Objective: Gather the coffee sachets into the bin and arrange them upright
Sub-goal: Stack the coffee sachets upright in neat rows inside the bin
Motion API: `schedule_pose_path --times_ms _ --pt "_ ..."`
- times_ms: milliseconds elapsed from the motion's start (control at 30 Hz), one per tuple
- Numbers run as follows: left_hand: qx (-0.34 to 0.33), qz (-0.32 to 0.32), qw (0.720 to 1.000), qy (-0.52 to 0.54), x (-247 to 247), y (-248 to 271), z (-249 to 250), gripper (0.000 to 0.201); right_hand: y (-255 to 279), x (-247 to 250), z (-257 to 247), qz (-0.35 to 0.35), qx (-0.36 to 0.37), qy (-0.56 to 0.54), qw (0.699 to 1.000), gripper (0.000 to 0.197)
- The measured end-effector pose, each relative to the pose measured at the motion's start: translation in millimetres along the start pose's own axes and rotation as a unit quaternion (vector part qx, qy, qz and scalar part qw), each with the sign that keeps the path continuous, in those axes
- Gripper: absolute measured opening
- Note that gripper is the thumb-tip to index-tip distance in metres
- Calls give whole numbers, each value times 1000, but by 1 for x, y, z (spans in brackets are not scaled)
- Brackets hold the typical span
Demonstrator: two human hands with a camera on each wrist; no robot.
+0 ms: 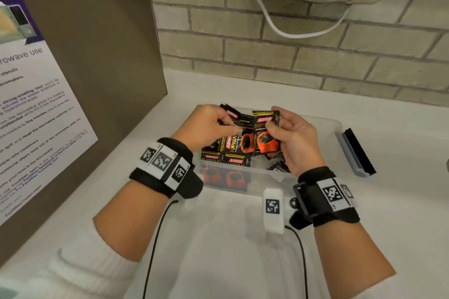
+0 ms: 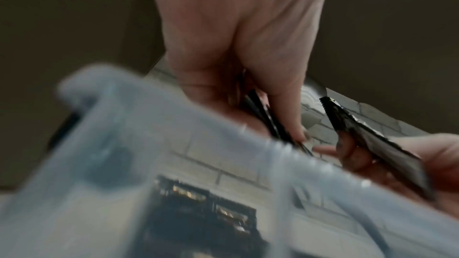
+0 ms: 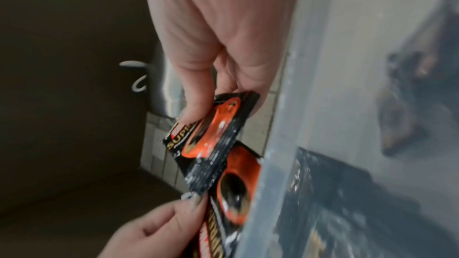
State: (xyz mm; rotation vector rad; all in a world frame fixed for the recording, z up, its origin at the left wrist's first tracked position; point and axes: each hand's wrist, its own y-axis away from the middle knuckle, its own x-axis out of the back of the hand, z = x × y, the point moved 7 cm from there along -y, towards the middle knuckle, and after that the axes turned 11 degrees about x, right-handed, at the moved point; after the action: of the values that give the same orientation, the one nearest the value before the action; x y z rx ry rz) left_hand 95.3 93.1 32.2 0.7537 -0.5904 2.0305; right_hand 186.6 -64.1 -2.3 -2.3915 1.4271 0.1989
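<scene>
Here both hands work above a clear plastic bin (image 1: 323, 126) that sits on a white desk (image 1: 218, 238) against a pale brick wall (image 1: 267, 56). The left hand (image 1: 206, 126) pinches a small bunch of coffee sachets (image 1: 234, 120) between thumb and curled fingers, and the left wrist view shows them edge-on as thin dark foil. The right hand (image 1: 291, 138) pinches a single sachet (image 1: 266, 136) by its side edge, thumb on the printed face, fingers curled behind it — held nearly upright just over the bin's middle. The sachets are glossy black packets with a red brand tab, gold lettering reading SUPREMO and an orange cup of dark coffee pictured on the front; the edges are serrated. More sachets (image 1: 226, 160) stand in the bin's near left corner, faces toward the camera, their orange cups showing blurred through the translucent wall, while a few loose ones (image 1: 279, 166) lie tilted near the right wrist. A grey-blue and black lid (image 1: 354, 153) lies on the desk just right of the bin. A white cable (image 1: 279, 29) loops down the wall, and a printed microwave notice (image 1: 36, 109) hangs on the brown panel at left.
</scene>
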Motion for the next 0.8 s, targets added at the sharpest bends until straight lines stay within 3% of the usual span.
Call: schedule_pose_path --times_ms 100,200,300,367,433,500,567,667,800 --pt "-61 -63 991 -103 -3 -3 15 17 1 -14 -20 -98 41 208 972 15" --pt "-85 -78 988 -100 -7 -5 25 13 4 -35 -25 -221 55 326 918 16" --pt "-74 -78 992 -69 -10 -4 28 12 9 -40 -15 -264 32 370 890 16" --pt "-55 -77 995 -30 -13 -3 22 13 9 -36 -13 -247 32 357 900 21" --pt "1 -82 993 81 -14 -1 9 17 6 -29 -13 -209 41 309 927 22" --pt "59 -95 972 207 -17 2 -4 23 2 -15 -12 -126 47 232 963 19" --pt "74 -104 957 260 -22 8 -12 34 -2 2 -6 -12 26 130 991 5" --pt "61 -77 954 284 -26 16 -17 40 -4 17 10 108 -19 41 993 16" --pt "42 -43 942 330 -20 18 -17 58 -4 13 17 134 -12 67 989 23"
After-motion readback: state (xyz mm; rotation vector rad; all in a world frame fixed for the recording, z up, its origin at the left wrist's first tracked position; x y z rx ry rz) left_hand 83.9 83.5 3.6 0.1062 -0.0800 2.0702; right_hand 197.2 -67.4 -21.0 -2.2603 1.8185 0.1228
